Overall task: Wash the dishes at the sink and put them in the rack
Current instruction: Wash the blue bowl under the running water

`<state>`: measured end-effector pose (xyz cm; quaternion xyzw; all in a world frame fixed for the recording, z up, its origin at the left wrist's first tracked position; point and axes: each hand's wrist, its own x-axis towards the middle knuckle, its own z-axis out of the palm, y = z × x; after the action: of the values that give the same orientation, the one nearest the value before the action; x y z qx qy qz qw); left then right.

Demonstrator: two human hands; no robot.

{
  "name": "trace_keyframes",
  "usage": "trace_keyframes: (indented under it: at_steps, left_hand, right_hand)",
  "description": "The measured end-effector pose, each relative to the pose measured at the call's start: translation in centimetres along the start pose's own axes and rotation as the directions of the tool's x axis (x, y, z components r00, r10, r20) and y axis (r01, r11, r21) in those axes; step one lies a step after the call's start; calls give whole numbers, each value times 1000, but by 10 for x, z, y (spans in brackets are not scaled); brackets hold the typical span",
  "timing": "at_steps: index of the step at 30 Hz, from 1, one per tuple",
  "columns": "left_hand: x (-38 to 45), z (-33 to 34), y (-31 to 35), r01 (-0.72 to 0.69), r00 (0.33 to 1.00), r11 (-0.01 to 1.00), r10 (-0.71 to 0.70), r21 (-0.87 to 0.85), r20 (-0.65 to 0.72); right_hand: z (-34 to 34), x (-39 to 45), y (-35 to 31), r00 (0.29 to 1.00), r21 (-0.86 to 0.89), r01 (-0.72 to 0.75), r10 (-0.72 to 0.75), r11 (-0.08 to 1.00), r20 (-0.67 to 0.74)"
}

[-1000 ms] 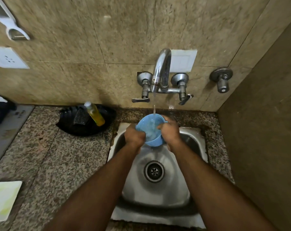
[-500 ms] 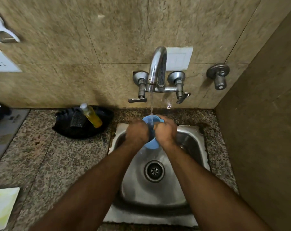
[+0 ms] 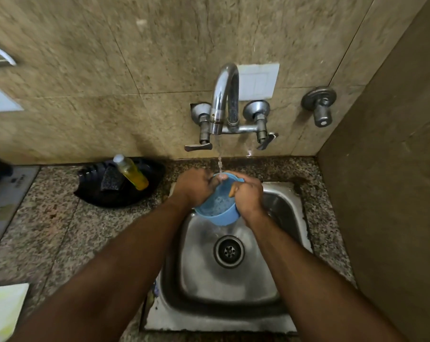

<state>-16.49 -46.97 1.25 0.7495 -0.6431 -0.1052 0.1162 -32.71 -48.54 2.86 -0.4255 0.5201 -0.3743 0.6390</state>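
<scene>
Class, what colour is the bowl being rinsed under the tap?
Light blue bowl, seen in the head view.

A small light-blue plastic bowl (image 3: 220,210) is held tilted over the back of the steel sink (image 3: 233,282), its open side facing up and toward the camera. The left hand (image 3: 193,186) grips its left rim and the right hand (image 3: 249,196) its right rim, so the bowl sits between the two grips. A thin stream from the tap (image 3: 224,99) falls onto its far rim. The inside is wet and speckled with drops.
</scene>
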Motion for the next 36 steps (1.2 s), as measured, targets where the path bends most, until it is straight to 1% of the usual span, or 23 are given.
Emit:
trace_keyframes:
  at_steps: [3, 5, 8, 10, 12, 14, 15, 16, 17, 19, 20, 21, 22, 24, 26, 28, 29, 30, 31, 32, 33, 34, 36]
  left_hand:
    - [1, 4, 3, 54, 999, 995, -54, -89, -4]
    - [-1, 9, 6, 87, 994, 929, -103, -360, -25]
    - [-11, 17, 8, 157, 972, 628, -236, -762, 6]
    - [-21, 20, 15, 206, 953, 392, -290, -896, 92]
    - [-32, 21, 27, 274, 923, 105, -309, -956, 230]
    - [-38, 24, 35, 329, 886, -160, -289, -931, 363]
    - [-39, 27, 36, 340, 866, -193, -317, -920, 387]
    - [-40, 25, 37, 353, 843, -107, -394, -930, 366]
    - [-37, 21, 36, 376, 825, 96, -488, -922, 286]
    - [-28, 10, 28, 484, 823, 575, -555, -660, 121]
    - [-23, 1, 25, 522, 830, 704, -549, -482, 97]
    - [-18, -6, 22, 534, 839, 776, -537, -337, 94]
    - [-14, -13, 20, 552, 832, 798, -545, -243, 101]
    - [-12, -19, 16, 599, 800, 773, -588, -208, 116]
    - [-14, -20, 15, 606, 792, 712, -580, -354, 189]
    - [-26, -20, 24, 591, 793, 526, -517, -611, 322]
    - [-33, -20, 28, 562, 808, 457, -484, -689, 338]
    - [-37, -19, 30, 532, 821, 444, -478, -721, 312]
    - [-40, -16, 29, 508, 833, 448, -471, -736, 289]
    - [-43, -14, 27, 498, 842, 472, -462, -728, 276]
    - [-43, -13, 23, 497, 842, 474, -468, -727, 270]
    - [-42, -14, 22, 494, 842, 475, -471, -728, 263]
    - [-41, -24, 25, 468, 846, 538, -501, -701, 181]
  right_hand:
    - [-1, 5, -3, 1000, -23, 13, -13, 1000, 11]
    - [3, 11, -5, 999, 21, 33, -32, 999, -42]
    - [4, 21, -8, 987, 5, 85, -83, 996, -138]
    - [-1, 25, -11, 982, -60, 116, -124, 991, -144]
    - [-3, 28, -12, 981, -105, 150, -161, 983, -108]
    - [-4, 27, -11, 980, -102, 176, -184, 979, -73]
    - [-4, 25, -10, 980, -88, 183, -189, 979, -62]
    - [-5, 23, -9, 981, -67, 183, -186, 981, -48]
    - [-6, 21, -8, 984, -41, 175, -177, 984, -35]
    - [-8, 19, -6, 987, 14, 161, -161, 987, 0]
    - [-8, 18, -7, 986, 27, 162, -162, 986, 27]
    - [-8, 18, -8, 986, 32, 157, -158, 987, 52]
    - [-9, 19, -9, 986, 42, 140, -143, 989, 79]
    - [-13, 21, -11, 987, 82, 63, -74, 995, 140]
    - [-15, 24, -11, 975, 119, -30, 3, 992, 223]
    - [-17, 31, -9, 970, 111, -97, 69, 989, 232]
    - [-18, 37, -6, 980, 19, -67, 62, 998, 188]
    - [-19, 43, -5, 990, -172, 49, -25, 984, 139]
    - [-19, 48, -4, 977, -439, 209, -164, 874, 139]
    - [-18, 52, -2, 944, -656, 329, -265, 679, 198]
    - [-17, 52, -2, 923, -785, 369, -295, 497, 247]
    - [-14, 51, -3, 926, -842, 355, -276, 407, 258]
    - [-7, 47, -10, 932, -865, 344, -244, 365, 268]
